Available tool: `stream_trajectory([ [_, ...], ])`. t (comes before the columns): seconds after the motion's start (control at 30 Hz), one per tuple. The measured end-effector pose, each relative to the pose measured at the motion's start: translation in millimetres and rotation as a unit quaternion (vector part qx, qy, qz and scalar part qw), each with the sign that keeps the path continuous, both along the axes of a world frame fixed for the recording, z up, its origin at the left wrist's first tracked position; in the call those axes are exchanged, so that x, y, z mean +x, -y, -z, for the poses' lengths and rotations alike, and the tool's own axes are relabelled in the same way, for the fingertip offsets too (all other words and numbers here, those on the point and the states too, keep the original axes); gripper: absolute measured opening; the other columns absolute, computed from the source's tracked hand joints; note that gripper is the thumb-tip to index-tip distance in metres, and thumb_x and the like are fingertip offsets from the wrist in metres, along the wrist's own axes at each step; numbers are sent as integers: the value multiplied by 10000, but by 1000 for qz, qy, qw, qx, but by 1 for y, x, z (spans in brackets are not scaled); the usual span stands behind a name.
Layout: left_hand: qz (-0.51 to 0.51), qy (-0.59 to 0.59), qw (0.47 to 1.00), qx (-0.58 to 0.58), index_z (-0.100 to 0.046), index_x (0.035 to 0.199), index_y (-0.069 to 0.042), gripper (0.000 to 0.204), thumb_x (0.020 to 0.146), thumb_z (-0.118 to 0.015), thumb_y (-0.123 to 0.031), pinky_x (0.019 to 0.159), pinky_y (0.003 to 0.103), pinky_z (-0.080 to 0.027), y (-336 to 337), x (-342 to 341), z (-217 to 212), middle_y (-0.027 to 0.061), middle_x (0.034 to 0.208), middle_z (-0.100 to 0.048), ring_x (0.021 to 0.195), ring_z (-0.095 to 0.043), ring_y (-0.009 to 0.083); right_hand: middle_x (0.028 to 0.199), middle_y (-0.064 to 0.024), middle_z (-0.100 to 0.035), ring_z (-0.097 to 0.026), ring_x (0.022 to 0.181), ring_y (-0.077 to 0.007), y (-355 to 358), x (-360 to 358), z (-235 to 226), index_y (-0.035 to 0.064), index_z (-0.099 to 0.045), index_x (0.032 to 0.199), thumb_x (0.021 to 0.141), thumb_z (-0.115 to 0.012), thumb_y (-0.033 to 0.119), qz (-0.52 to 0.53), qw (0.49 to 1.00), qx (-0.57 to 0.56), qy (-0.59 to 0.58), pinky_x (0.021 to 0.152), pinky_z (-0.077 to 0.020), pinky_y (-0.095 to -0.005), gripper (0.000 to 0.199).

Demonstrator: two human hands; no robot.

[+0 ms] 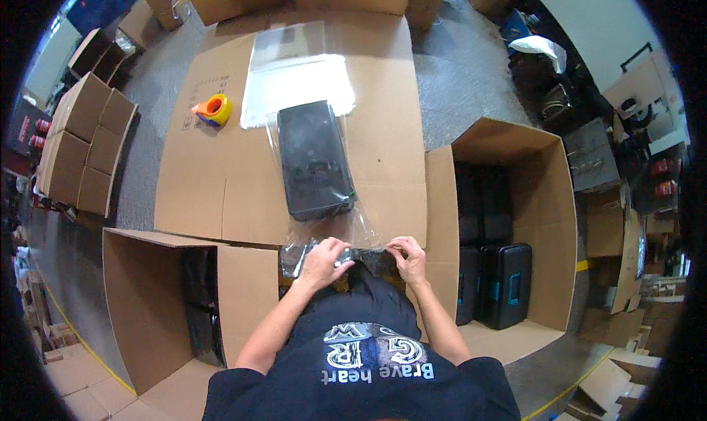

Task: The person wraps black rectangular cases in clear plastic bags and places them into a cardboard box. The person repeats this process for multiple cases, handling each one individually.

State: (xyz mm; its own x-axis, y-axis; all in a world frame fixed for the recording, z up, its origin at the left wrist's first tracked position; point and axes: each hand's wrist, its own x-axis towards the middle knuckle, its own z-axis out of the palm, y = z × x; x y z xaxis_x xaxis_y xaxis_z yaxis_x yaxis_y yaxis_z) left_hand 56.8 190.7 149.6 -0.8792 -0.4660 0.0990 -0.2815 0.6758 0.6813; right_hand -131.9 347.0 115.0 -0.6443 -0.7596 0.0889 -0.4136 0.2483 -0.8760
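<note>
A black hard case (313, 156) lies lengthwise in front of me inside a clear plastic bag (340, 228), whose loose end reaches toward my body. My left hand (324, 265) is closed on the near edge of the bag at its left side. At the right side my right hand (406, 260) pinches the same edge between thumb and fingers. The film is drawn out between both hands, close to my waist. Beyond the case are flat clear bags (287, 53) and a white sheet (298, 93), partly covered by the case's far end.
Cardboard (383, 126) covers the work surface. An orange and yellow tape dispenser (215, 110) sits at its left. An open carton (545, 200) at my right holds several black cases (508, 285) with teal handles. Another open carton (143, 303) at my left holds dark wrapped items (200, 303).
</note>
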Motion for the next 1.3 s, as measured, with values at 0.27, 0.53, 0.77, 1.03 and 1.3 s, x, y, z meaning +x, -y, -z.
stream_trajectory([
  [0.27,65,-45,994,-82,-613,909,-106,221,739,-712,-207,665,354,-465,-23,-27,12,55,850,-560,804,-576,241,855,-74,-636,-608,816,-245,-12,3,-21,88,-700,795,722,-700,27,-75,988,-20,-137,706,-504,-344,95],
  [0.53,8,-109,989,-95,-581,718,-92,131,739,-700,-141,556,316,-456,-47,-17,25,33,716,-531,664,-564,198,994,-119,-672,-668,791,-158,-24,28,-29,19,-476,1220,945,-531,240,105,953,123,255,661,-518,-264,356],
  [0.77,-27,-136,984,-108,-602,716,-104,128,721,-725,-138,521,308,-446,-59,-11,30,15,701,-538,628,-554,182,972,-68,-662,-635,891,-161,-26,33,-33,52,-500,1214,815,-648,261,98,794,182,572,656,-516,-293,474],
  [1.03,-30,-120,989,-85,-630,800,-117,107,719,-699,-127,559,291,-444,-60,-2,33,-4,768,-562,689,-566,161,855,-1,-656,-610,741,-80,-29,34,-17,65,-635,1010,872,-629,197,93,770,198,600,604,-467,-215,191],
  [1.3,-21,-122,989,-83,-632,807,-116,101,728,-694,-121,565,285,-446,-58,1,31,-5,779,-570,692,-568,160,782,15,-640,-573,682,-56,-27,35,-16,61,-666,963,864,-649,163,86,850,192,483,584,-419,-189,143],
])
